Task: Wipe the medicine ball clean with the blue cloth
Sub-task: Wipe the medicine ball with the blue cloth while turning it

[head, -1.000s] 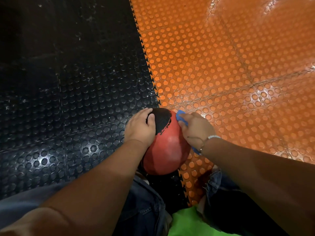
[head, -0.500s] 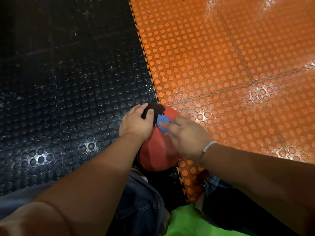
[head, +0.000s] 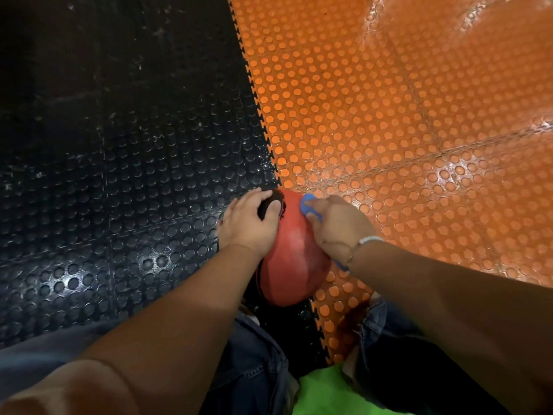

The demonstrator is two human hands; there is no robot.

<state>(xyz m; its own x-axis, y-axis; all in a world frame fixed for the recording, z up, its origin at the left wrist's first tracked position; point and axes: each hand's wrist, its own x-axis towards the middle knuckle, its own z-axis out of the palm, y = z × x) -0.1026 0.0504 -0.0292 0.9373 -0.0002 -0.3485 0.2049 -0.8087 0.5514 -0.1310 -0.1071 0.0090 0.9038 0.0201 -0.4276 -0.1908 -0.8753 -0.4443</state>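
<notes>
Floor was studded rubber tiling: black tiles (head: pixel 119 175) to the left, orange tiles (head: pixel 389 100) to the right, joined along a toothed interlocking seam (head: pixel 256 94). Light glared off orange studs at far right.

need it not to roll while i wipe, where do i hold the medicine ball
Cup a spread palm over the upper left of the medicine ball, coming from the left, as the left hand does. It is round with no handle, and that side opposes the blue cloth the right hand presses on.
</notes>
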